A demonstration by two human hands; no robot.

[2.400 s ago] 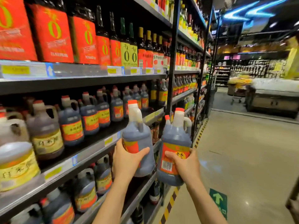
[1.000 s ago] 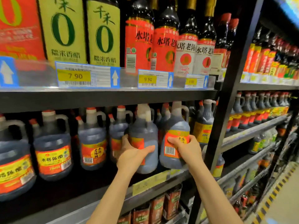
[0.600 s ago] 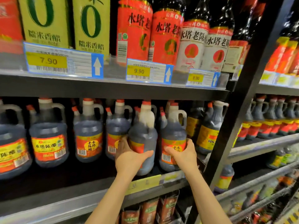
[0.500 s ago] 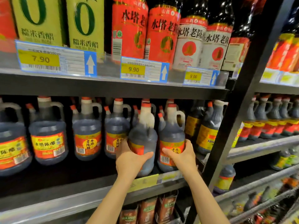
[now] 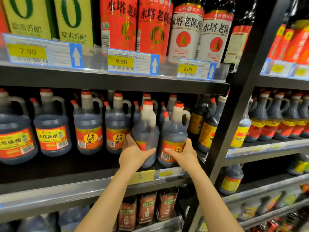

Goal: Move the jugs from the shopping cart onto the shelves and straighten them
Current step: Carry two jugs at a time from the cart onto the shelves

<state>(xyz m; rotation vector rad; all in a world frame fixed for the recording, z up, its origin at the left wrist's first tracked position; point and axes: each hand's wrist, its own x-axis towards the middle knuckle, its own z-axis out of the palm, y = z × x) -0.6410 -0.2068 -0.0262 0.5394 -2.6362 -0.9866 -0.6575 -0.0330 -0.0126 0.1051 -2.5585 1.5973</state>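
Note:
Two dark vinegar jugs with red caps and orange labels are at the front of the middle shelf (image 5: 50, 171). My left hand (image 5: 133, 153) grips the left jug (image 5: 145, 129), whose label is turned away to the side. My right hand (image 5: 185, 154) grips the right jug (image 5: 173, 131), label and barcode facing me. Both jug bases are at the shelf's front edge; I cannot tell whether they rest on it. The shopping cart is out of view.
More matching jugs (image 5: 88, 128) stand in rows to the left and behind. The upper shelf edge (image 5: 117, 81) with price tags hangs just above the caps. A black upright post (image 5: 234, 114) stands right of the jugs. Brown cartons (image 5: 147, 208) sit below.
I have walked from the aisle up to the shelf and carried both jugs in under the upper shelf, down to the front of the middle shelf beside the matching row.

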